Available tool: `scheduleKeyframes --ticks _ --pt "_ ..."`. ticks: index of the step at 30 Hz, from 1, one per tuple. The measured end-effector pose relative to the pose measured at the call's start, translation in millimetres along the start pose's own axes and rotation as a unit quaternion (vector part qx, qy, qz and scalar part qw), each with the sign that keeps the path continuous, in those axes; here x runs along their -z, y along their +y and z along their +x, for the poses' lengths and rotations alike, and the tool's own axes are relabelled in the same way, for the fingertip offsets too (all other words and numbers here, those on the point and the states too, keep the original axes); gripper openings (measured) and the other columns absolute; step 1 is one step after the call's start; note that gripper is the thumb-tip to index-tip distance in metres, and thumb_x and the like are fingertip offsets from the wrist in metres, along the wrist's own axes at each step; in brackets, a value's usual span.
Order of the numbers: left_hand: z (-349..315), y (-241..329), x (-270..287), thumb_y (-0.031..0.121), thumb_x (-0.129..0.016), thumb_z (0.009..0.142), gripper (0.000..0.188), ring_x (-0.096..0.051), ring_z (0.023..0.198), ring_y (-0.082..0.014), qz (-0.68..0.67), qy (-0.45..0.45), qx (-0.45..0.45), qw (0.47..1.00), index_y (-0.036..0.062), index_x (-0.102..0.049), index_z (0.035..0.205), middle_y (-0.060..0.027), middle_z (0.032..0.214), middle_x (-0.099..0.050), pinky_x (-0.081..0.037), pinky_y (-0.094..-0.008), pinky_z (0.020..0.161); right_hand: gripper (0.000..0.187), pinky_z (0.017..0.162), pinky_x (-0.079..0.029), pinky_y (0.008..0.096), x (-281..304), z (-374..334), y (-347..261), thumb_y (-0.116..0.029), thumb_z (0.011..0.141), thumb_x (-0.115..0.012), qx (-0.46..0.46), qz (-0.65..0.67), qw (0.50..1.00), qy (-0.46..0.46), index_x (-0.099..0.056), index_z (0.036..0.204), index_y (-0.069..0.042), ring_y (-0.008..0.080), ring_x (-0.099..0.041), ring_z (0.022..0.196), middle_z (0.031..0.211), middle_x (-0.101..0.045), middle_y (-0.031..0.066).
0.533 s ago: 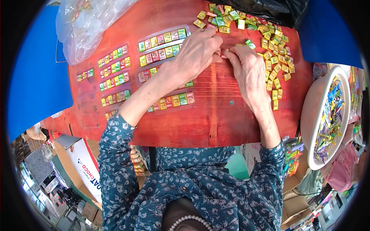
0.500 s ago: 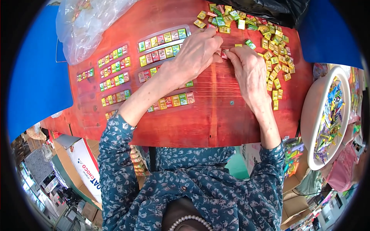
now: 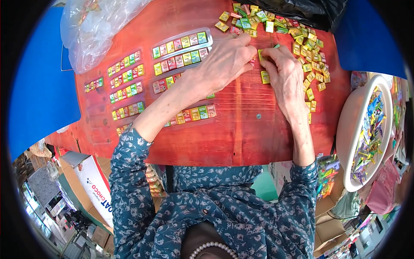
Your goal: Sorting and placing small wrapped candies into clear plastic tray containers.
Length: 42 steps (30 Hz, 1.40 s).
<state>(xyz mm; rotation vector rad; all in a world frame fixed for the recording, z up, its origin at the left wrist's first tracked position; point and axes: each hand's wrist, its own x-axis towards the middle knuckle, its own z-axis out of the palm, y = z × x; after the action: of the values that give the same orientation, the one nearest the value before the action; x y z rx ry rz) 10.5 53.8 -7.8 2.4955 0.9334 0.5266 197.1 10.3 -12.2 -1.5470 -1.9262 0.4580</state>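
Observation:
On a red wooden table (image 3: pixel 241 134), my left hand (image 3: pixel 226 60) and my right hand (image 3: pixel 284 77) meet fingertip to fingertip near the far edge. My right hand's fingers pinch a small yellow packet (image 3: pixel 260 54). The curled fingers of my left hand rest on a small red packet (image 3: pixel 252 63) beside it. Another yellow packet (image 3: pixel 265 77) lies loose just under my right hand. A heap of loose small packets (image 3: pixel 302 43), mostly yellow and green, spreads behind and to the right of my hands. Filled clear strips of packets (image 3: pixel 181 47) lie in rows to the left.
A clear plastic bag (image 3: pixel 95 30) sits at the far left of the table and a black bag (image 3: pixel 302 11) at the far right. A white bowl (image 3: pixel 345 129) of colourful wrappers stands to the right, off the table. Cardboard boxes (image 3: pixel 92 181) stand below the near edge.
Both hands stay in the same place. A yellow packet now shows at my right fingertips where a red one sat between the hands.

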Motion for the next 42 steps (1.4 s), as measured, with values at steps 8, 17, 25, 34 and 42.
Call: scheduleKeyframes --ticks 8,17,25,34,42 --pt "3 2 -3 0.001 -0.077 0.076 0.024 -0.061 0.087 -0.0373 -0.067 0.034 0.023 0.997 -0.0019 -0.057 0.088 -0.0166 0.093 -0.058 -0.048 -0.0469 0.073 0.026 0.068 -0.051 0.0476 -4 1 1 0.003 0.081 -0.071 0.002 0.007 1.0 -0.012 -0.062 0.106 0.0 0.0431 -0.064 0.083 0.093 -0.061 0.0208" --pt "3 3 -7 0.002 -0.079 0.072 0.024 -0.059 0.093 -0.0328 -0.005 0.083 -0.012 0.997 0.0029 -0.06 0.086 -0.0127 0.095 -0.059 -0.046 -0.0443 0.081 0.024 0.067 -0.048 0.0464 -1 1 -2 0.011 0.077 -0.069 -0.024 0.067 0.997 0.014 -0.057 0.095 0.002 0.0407 -0.062 0.08 0.089 -0.059 0.0208" --pt "-14 4 -1 0.009 -0.082 0.07 0.028 -0.056 0.101 -0.0313 0.06 0.058 -0.077 0.994 0.0021 -0.063 0.089 -0.0116 0.099 -0.057 -0.046 -0.044 0.088 0.018 0.064 -0.049 0.0435 6 1 -3 0.009 0.078 -0.069 -0.018 0.054 0.998 0.014 -0.059 0.091 0.003 0.0372 -0.064 0.075 0.086 -0.062 0.0193" --pt "-11 -1 0 0.009 -0.079 0.073 0.036 -0.058 0.101 -0.0348 -0.02 0.029 0.002 0.999 -0.002 -0.063 0.103 -0.0142 0.106 -0.059 -0.048 -0.0443 0.084 0.007 0.067 -0.052 0.0395 13 6 -4 0.002 0.084 -0.068 -0.088 0.105 0.99 -0.027 -0.067 0.091 0.004 0.0334 -0.068 0.075 0.081 -0.067 0.0186" --pt "-7 2 1 0.002 -0.075 0.079 0.029 -0.061 0.091 -0.0366 -0.052 -0.011 0.03 0.998 -0.0043 -0.061 0.103 -0.0167 0.102 -0.057 -0.048 -0.0447 0.074 0.009 0.069 -0.051 0.0416 4 6 4 0.0 0.085 -0.068 -0.04 0.069 0.996 -0.039 -0.069 0.093 0.003 0.0364 -0.068 0.08 0.089 -0.068 0.0186"
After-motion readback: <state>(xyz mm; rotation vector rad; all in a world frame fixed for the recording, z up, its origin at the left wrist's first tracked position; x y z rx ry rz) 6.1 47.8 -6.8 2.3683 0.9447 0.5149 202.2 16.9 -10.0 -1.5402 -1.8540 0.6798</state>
